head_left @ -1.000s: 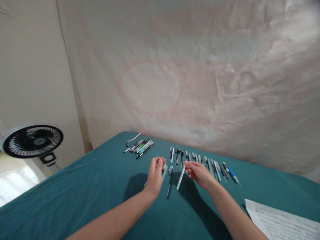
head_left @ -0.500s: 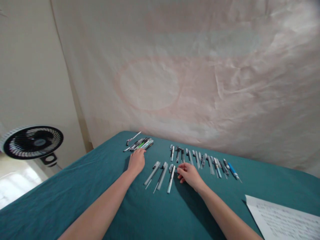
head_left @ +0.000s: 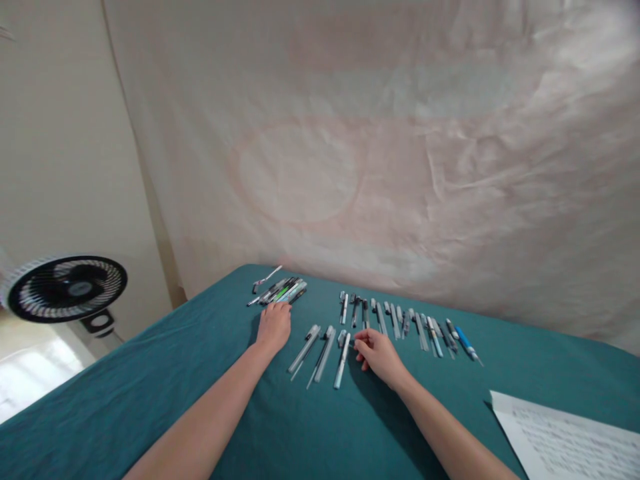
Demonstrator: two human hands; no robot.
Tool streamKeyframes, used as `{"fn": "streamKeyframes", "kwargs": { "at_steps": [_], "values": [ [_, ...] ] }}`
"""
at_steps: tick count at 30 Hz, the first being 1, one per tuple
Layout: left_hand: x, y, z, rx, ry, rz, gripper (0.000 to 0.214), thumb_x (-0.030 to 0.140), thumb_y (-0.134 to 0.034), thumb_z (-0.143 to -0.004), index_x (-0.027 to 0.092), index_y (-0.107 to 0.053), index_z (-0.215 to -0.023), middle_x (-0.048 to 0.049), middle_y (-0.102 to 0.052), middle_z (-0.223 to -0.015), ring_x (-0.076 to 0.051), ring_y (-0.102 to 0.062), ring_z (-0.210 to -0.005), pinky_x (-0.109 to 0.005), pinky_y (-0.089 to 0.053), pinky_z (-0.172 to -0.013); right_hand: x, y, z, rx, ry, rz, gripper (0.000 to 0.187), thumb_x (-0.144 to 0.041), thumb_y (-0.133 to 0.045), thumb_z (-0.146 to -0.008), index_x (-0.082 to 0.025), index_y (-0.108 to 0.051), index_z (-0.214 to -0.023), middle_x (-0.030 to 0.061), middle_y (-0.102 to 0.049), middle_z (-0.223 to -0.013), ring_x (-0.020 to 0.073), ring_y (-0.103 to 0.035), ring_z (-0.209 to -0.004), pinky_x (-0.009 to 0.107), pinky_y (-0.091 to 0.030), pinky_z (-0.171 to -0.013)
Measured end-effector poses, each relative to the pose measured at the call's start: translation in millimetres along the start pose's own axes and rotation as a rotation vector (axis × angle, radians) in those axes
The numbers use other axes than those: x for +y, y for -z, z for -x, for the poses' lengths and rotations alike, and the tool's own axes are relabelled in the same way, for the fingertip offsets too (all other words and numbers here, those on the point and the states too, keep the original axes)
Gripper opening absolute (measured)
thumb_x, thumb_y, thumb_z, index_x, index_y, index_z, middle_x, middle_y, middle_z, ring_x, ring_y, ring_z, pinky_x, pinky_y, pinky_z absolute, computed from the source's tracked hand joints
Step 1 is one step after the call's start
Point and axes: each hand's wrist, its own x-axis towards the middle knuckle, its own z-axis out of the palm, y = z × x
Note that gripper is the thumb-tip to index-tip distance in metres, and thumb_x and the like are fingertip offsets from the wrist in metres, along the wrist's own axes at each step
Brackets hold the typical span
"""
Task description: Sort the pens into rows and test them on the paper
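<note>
One sheet [head_left: 300, 167] hung as backdrop; one table [head_left: 190, 360], green cloth; two bare arms in from the bottom edge, left arm [head_left: 210, 407] slanting up and rightward, right arm [head_left: 445, 423] slanting up and leftward; one fan [head_left: 70, 287], far left, off the table; one paper [head_left: 565, 433], written on, lower right; left hand [head_left: 274, 327] palm down, fingers forward at the pile's near edge, fingertips hard to make out, can't tell if gripping; right hand [head_left: 380, 355] low, fingers half curled, thumb near index, just right of the white pen [head_left: 342, 361], can't tell if anything is pinched; one pile [head_left: 287, 289], back left, pens overlapping, too tangled to count, one green among them; one back row [head_left: 382, 320], roughly ten pens, some bunched, one blue pen [head_left: 466, 342] at its right end; one near row [head_left: 324, 358], three pens with caps, between the hands, white pen rightmost; two thin rods [head_left: 314, 375] beside the other two.
</note>
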Motion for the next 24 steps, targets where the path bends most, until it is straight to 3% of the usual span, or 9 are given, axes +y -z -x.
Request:
{"fn": "streamKeyframes", "kwargs": {
  "at_steps": [9,16,20,24],
  "values": [
    [-3.6,0.5,-3.8,-0.006,0.045,0.087,0.024,0.014,-0.039,-0.082,0.014,-0.057,-0.096,-0.0104,-0.058,-0.100,-0.020,-0.053,-0.095,-0.033,-0.036,-0.088,1.0,-0.6,1.5,0.000,0.027,-0.013,0.015,-0.026,-0.048,-0.072,-0.015,-0.052,-0.082,-0.0022,-0.054,-0.061,0.0092,-0.053,-0.044,0.016,-0.041,-0.031],
    [1.0,3.5,-5.6,0.001,0.113,0.288,0.026,0.013,-0.041,-0.079,0.010,-0.056,-0.100,-0.0139,-0.056,-0.102,-0.022,-0.053,-0.098,-0.037,-0.037,-0.090,0.9,-0.5,3.6,0.042,0.054,-0.049,0.020,-0.030,-0.047,-0.074,-0.014,-0.053,-0.084,-0.0011,-0.055,-0.064,0.0090,-0.052,-0.044,0.017,-0.040,-0.030],
    [24.4,13.8,-8.3,-0.070,0.102,0.484,0.026,0.014,-0.040,-0.080,0.012,-0.059,-0.097,-0.0111,-0.059,-0.100,-0.020,-0.054,-0.096,-0.037,-0.040,-0.089,-3.9,0.1,5.5,0.049,0.039,-0.080,0.023,-0.035,-0.049,-0.073,-0.014,-0.054,-0.083,-0.0016,-0.055,-0.062,0.0082,-0.050,-0.040,0.016,-0.036,-0.029],
    [65.8,26.4,0.2,-0.252,0.083,0.727,0.028,0.018,-0.040,-0.081,0.012,-0.058,-0.101,-0.0079,-0.064,-0.088,-0.015,-0.061,-0.074,-0.029,-0.049,-0.069,-11.8,3.4,8.2,0.104,0.029,-0.214,0.036,-0.048,-0.051,-0.073,-0.014,-0.057,-0.080,-0.0011,-0.055,-0.059,0.0079,-0.047,-0.039,0.016,-0.032,-0.029]
  ]
}}
